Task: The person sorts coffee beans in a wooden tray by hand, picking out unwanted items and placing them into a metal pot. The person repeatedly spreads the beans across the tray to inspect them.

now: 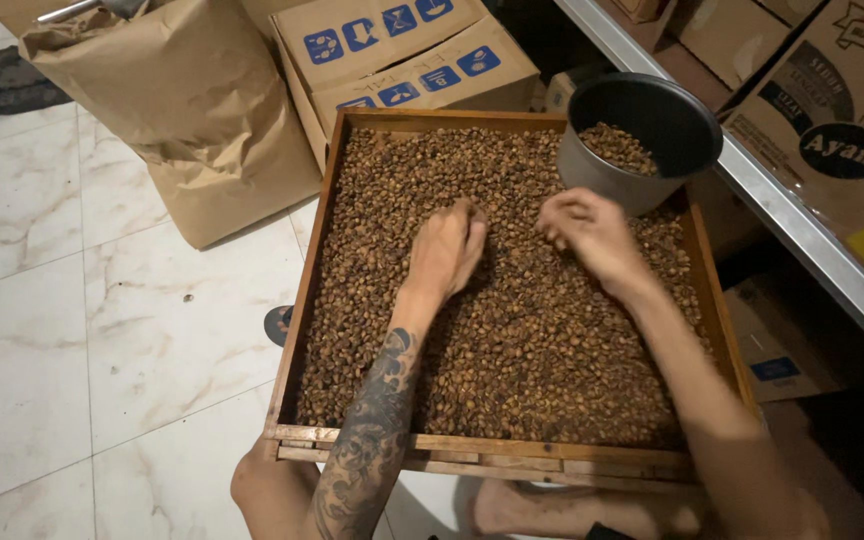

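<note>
A square wooden tray point(304, 300) rests on my knees, filled with a layer of brown coffee beans point(532, 350). My left hand point(447, 248) lies palm down on the beans near the tray's middle, fingers together and spread flat. My right hand point(587, 232) sits just to its right, fingers curled and pinched over the beans; whether it holds any is hidden. A dark grey metal pot point(642, 130) stands in the tray's far right corner with some beans inside, just beyond my right hand.
A large brown paper sack point(192, 110) stands on the white marble floor point(102, 340) at the far left. Cardboard boxes point(402, 55) sit behind the tray. A metal shelf edge point(802, 230) with more boxes runs along the right.
</note>
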